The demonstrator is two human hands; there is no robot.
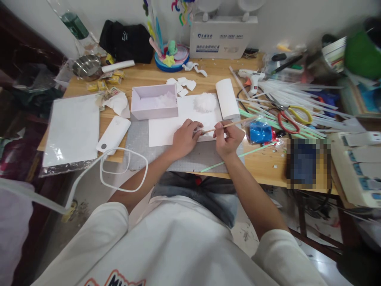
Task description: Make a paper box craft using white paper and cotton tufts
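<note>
My right hand (228, 138) is closed around a thin wooden stick (236, 123), which slants down to the left. At the stick's lower end, my left hand (187, 139) pinches something small that I cannot make out. Both hands are over the near edge of a white sheet (162, 133), which rests on a grey cutting mat (138, 137). Just beyond my fingers sits a heap of white fluff (205, 103). To its left stands an open pale lilac box (154, 112) with some white material inside; a curved white piece (227, 98) lies to its right.
Scissors (293, 117), a glue gun (253, 79) and many translucent sticks (294, 93) crowd the right side. A blue packet (260, 132) lies close to my right hand. On the left are a white device (114, 134) with a cable and a bagged white pack (71, 129).
</note>
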